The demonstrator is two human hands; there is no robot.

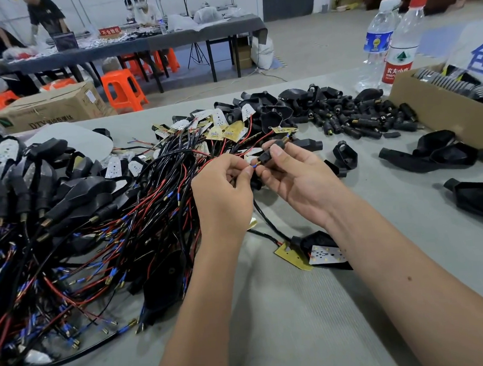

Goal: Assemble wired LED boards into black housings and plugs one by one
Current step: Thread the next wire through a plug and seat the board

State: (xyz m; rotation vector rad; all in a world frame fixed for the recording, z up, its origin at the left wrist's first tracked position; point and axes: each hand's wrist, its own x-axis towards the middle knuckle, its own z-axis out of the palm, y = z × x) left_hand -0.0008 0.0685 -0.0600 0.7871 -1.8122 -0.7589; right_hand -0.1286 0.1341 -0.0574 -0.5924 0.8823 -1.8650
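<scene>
Two hands meet at table centre: my left hand pinches a blue-tipped wire, and at its three o'clock my right hand grips a black plug, touching the wire.

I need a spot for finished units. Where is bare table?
Bare grey table lies between the forearms, and right of the right hand toward the lone housing. The wire pile crowds the left; loose plugs crowd the far side.

two bare forearms, no sleeves, left hand and right hand ungloved.
</scene>
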